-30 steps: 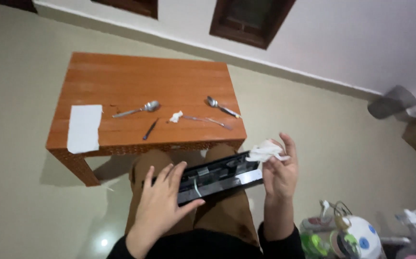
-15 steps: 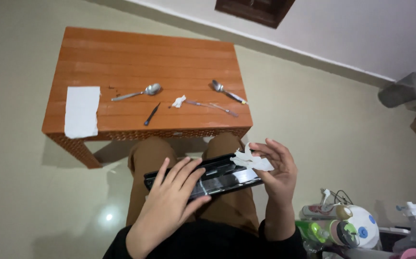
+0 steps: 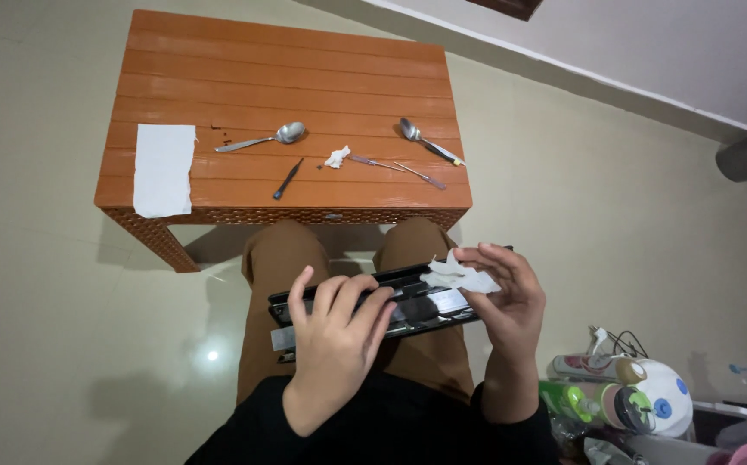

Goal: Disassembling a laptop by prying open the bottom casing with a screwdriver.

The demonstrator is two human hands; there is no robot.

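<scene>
Resting across the person's brown-trousered lap, the long flat black device (image 3: 390, 303) lies under both hands. The left hand (image 3: 334, 344) lies on top of it with fingers curled over the far edge, its grip closed on the device. The right hand (image 3: 507, 301) pinches a crumpled white tissue (image 3: 459, 275) against the device's right end. Beyond the knees, the orange slatted tabletop (image 3: 304, 77) carries two metal spoons (image 3: 261, 139), a white paper sheet (image 3: 164, 168) and small tools.
</scene>
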